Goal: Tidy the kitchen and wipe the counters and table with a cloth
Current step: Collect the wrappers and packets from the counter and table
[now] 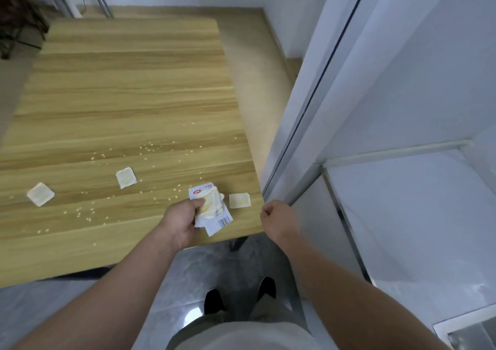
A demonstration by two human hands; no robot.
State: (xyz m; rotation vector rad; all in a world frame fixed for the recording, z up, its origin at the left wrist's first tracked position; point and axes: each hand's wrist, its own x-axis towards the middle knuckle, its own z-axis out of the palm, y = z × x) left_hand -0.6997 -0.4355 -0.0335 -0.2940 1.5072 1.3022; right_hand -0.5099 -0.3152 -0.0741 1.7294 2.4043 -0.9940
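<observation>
My left hand (182,219) grips a bunch of white snack wrappers (212,206), one with a red logo and a barcode, above the near right corner of the wooden table (128,94). Three small square packets lie on the table: one by the held bunch (239,200), one in the middle (126,177), one at the left (40,194). Crumbs (150,148) are scattered across the near half of the tabletop. My right hand (279,222) hovers just off the table's right corner with curled fingers, holding nothing that I can see.
A white sliding door frame (316,102) and white panels rise on the right, close to the table's corner. A dark chair (16,19) stands at the far left. Grey tiled floor (188,277) lies under me, with my feet below the table's edge.
</observation>
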